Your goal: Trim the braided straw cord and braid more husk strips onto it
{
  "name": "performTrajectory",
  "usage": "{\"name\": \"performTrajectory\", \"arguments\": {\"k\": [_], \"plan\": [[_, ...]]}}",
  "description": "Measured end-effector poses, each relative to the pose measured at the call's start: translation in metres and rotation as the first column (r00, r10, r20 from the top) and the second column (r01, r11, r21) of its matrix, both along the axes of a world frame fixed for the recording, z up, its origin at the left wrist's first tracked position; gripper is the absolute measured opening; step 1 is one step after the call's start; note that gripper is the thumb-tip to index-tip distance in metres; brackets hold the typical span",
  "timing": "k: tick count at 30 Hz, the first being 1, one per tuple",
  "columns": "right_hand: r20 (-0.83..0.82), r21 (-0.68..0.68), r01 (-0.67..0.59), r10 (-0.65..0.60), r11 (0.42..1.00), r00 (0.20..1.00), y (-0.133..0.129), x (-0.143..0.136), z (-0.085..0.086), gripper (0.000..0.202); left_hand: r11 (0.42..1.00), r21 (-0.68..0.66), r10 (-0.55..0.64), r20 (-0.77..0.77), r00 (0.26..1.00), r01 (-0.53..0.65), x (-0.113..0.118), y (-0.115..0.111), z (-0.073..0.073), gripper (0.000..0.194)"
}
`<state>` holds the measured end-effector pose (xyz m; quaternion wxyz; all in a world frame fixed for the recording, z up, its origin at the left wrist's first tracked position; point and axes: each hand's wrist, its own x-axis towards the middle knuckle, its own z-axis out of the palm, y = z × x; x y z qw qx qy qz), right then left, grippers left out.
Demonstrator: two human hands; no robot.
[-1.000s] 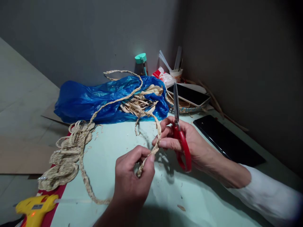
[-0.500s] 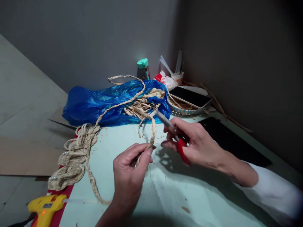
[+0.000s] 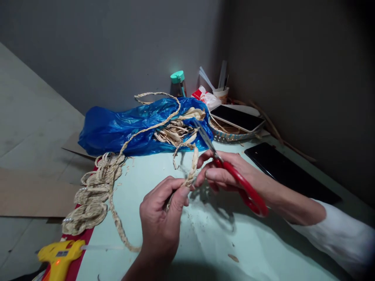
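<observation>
My left hand [image 3: 164,212] pinches a braided straw cord [image 3: 191,168] between thumb and forefinger, its end standing up above the fingers. The cord's long part runs from under my left wrist, up along the table and over the blue bag. In my right hand [image 3: 225,171] lies a pair of red-handled scissors [image 3: 244,185], held by the thumb against the fingers. Their blades point up and left, toward the bag, and look closed. The right fingertips are close beside the cord's end; whether they touch it I cannot tell.
A blue plastic bag [image 3: 117,130] holds dry straw strips [image 3: 175,130]. Coiled braided pieces [image 3: 90,195] line the left edge above a yellow glue gun [image 3: 63,253]. At right are a phone [image 3: 238,117] on a basket [image 3: 231,136], a black flat panel [image 3: 281,168], a cup [image 3: 221,95] and a green-lidded jar [image 3: 178,82].
The scissors have turned in my right hand: the red handles now swing out right, across the palm. My right fingers have moved closer to the cord. My left hand keeps its pinch.
</observation>
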<state>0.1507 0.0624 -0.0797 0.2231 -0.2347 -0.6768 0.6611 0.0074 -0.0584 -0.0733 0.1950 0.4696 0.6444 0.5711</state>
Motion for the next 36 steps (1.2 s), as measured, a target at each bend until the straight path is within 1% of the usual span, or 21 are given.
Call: {"name": "performTrajectory", "arguments": {"k": [1,2,4,6,8,12,15,18,20,22,24,25,26,27,29,30,31,32,34,36], "plan": [[-0.078,-0.125,0.001,-0.01,0.992,0.997,-0.002,-0.001,-0.001,0.032,0.999,-0.025,-0.022,-0.004,1.0,0.022,0.0,0.001,-0.001,0.017],[-0.138,-0.218,0.013,-0.044,0.976,0.989,-0.003,-0.002,-0.001,0.034,0.998,-0.046,-0.05,-0.007,0.999,0.05,0.001,0.002,-0.003,0.018],[-0.195,-0.317,0.065,-0.133,0.946,0.972,-0.006,-0.003,-0.003,0.034,0.991,-0.077,-0.11,-0.009,0.994,0.109,0.002,0.004,-0.006,0.019],[-0.216,-0.349,0.112,-0.196,0.93,0.957,-0.008,-0.005,-0.004,0.032,0.986,-0.09,-0.139,-0.005,0.99,0.138,0.004,0.005,-0.01,0.018],[-0.237,-0.363,0.132,-0.228,0.923,0.944,-0.007,-0.005,-0.006,0.03,0.988,-0.085,-0.13,-0.012,0.991,0.129,0.005,0.005,-0.012,0.017],[-0.264,-0.379,0.125,-0.237,0.917,0.935,-0.004,-0.005,-0.012,0.028,0.994,-0.041,-0.099,0.001,0.995,0.099,0.008,0.004,-0.012,0.015],[-0.256,-0.372,0.134,-0.24,0.918,0.936,-0.004,-0.007,-0.018,0.027,0.991,-0.091,-0.089,0.089,0.992,0.097,0.009,0.004,-0.011,0.015],[-0.244,-0.298,0.191,-0.268,0.935,0.932,-0.001,-0.008,-0.02,0.028,0.971,-0.201,-0.074,0.253,0.965,0.127,0.008,0.006,-0.01,0.015],[-0.2,-0.196,0.263,-0.301,0.945,0.933,0.003,-0.008,-0.02,0.028,0.954,-0.249,-0.072,0.349,0.934,0.167,0.005,0.007,-0.011,0.017],[-0.126,-0.042,0.307,-0.31,0.951,0.942,0.008,-0.005,-0.016,0.027,0.95,-0.256,-0.071,0.383,0.921,0.18,0.001,0.008,-0.011,0.021],[-0.01,0.182,0.273,-0.275,0.945,0.961,0.012,0.0,-0.009,0.026,0.964,-0.23,-0.046,0.36,0.932,0.136,-0.003,0.008,-0.01,0.024],[0.056,0.32,0.226,-0.256,0.92,0.965,0.012,0.003,-0.004,0.027,0.973,-0.212,-0.022,0.331,0.943,0.097,-0.005,0.008,-0.009,0.025],[0.124,0.46,0.161,-0.243,0.873,0.962,0.011,0.005,0.0,0.028,0.98,-0.192,0.008,0.292,0.956,0.05,-0.006,0.007,-0.008,0.025],[0.182,0.592,0.091,-0.242,0.801,0.953,0.009,0.008,0.004,0.03,0.985,-0.171,0.038,0.244,0.969,0.004,-0.006,0.007,-0.006,0.024],[0.283,0.773,-0.064,-0.252,0.632,0.925,0.005,0.012,0.012,0.032,0.989,-0.128,0.09,0.133,0.987,-0.073,-0.005,0.007,-0.002,0.019],[0.331,0.821,-0.137,-0.267,0.554,0.905,0.002,0.014,0.015,0.031,0.99,-0.104,0.108,0.079,0.991,-0.1,-0.004,0.006,-0.001,0.015],[0.377,0.848,-0.2,-0.292,0.492,0.879,0.001,0.015,0.016,0.028,0.989,-0.082,0.122,0.028,0.992,-0.12,-0.004,0.006,0.001,0.013],[0.415,0.859,-0.251,-0.321,0.445,0.851,-0.001,0.015,0.017,0.025,0.989,-0.065,0.13,-0.019,0.991,-0.13,-0.003,0.006,0.001,0.013],[0.464,0.864,-0.32,-0.366,0.389,0.807,0.0,0.016,0.017,0.019,0.989,-0.051,0.132,-0.095,0.987,-0.137,-0.002,0.006,0.002,0.014],[0.475,0.867,-0.348,-0.38,0.357,0.793,0.002,0.016,0.015,0.015,0.989,-0.048,0.131,-0.13,0.983,-0.138,-0.003,0.006,0.001,0.014]]}}
